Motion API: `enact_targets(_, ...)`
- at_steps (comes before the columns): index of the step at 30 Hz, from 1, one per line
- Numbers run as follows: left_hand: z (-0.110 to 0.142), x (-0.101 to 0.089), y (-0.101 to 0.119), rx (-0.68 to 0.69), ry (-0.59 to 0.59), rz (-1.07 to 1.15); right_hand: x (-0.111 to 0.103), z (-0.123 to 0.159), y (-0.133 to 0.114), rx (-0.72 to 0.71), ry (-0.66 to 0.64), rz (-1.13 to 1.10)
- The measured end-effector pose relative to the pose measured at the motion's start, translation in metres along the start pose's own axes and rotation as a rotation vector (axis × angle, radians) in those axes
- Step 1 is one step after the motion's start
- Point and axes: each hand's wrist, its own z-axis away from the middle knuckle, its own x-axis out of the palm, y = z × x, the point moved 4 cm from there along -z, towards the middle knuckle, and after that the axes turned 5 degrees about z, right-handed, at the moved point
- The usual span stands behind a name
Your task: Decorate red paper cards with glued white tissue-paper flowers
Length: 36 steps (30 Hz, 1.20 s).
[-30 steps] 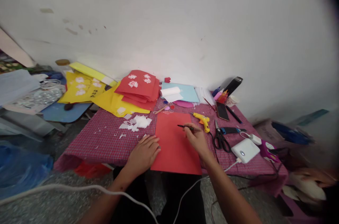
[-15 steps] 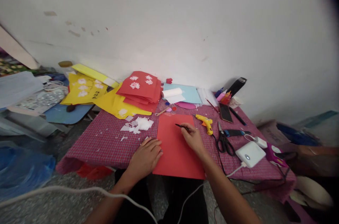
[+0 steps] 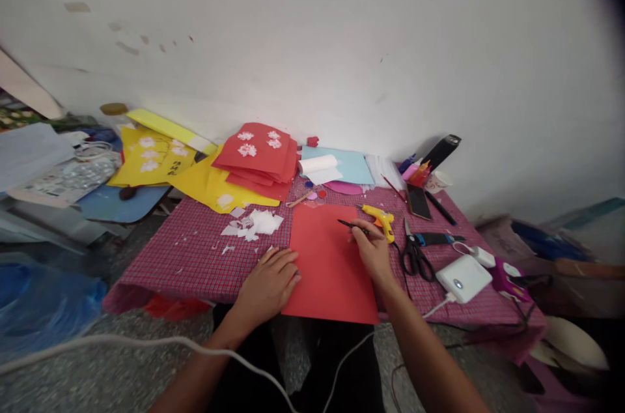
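While the right hand (image 3: 375, 254) pinches a dark pen (image 3: 348, 224) in its grip over a red sheet (image 3: 325, 279) at the worktop's (image 3: 200, 273) six o'clock, the left hand (image 3: 268, 283) lies flat across the sheet's nine-o'clock edge. Firm pressure there should prevent slipping.

The bare left hand (image 3: 268, 283) is laid palm-down, fingers (image 3: 282, 259) extended, and the bare right hand (image 3: 371, 247) is curled into a pinch, both bare forearms (image 3: 424, 346) angled inward.

Right hand (image 3: 373, 249) and pen (image 3: 347, 224) farther right
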Motion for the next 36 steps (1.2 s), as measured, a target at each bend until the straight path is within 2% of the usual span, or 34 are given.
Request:
enact_targets(2,0.0,0.001,-0.001,-0.006,-0.011,-0.009,-0.005,0.003,-0.003,-0.027,-0.021,0.038)
enact_targets(5,0.0,0.002,-0.001,-0.003,-0.009,-0.021,-0.001,0.003,-0.005,-0.048,-0.074,0.107)
enact_targets(9,-0.001,0.001,0.0,0.005,-0.014,-0.036,0.019,-0.003,-0.003,-0.042,-0.114,0.122)
enact_targets(14,-0.001,0.0,0.0,0.005,-0.022,-0.036,0.049,-0.01,-0.011,-0.118,-0.207,0.139)
enact_targets(18,-0.002,-0.001,0.0,0.002,-0.013,-0.024,0.062,-0.014,-0.011,-0.142,-0.259,0.154)
enact_targets(27,-0.003,-0.001,-0.001,-0.008,-0.008,-0.001,0.071,-0.019,-0.006,-0.162,-0.276,0.18)
enact_targets(36,-0.002,0.0,-0.001,-0.011,-0.028,-0.014,0.07,-0.021,-0.002,-0.146,-0.271,0.174)
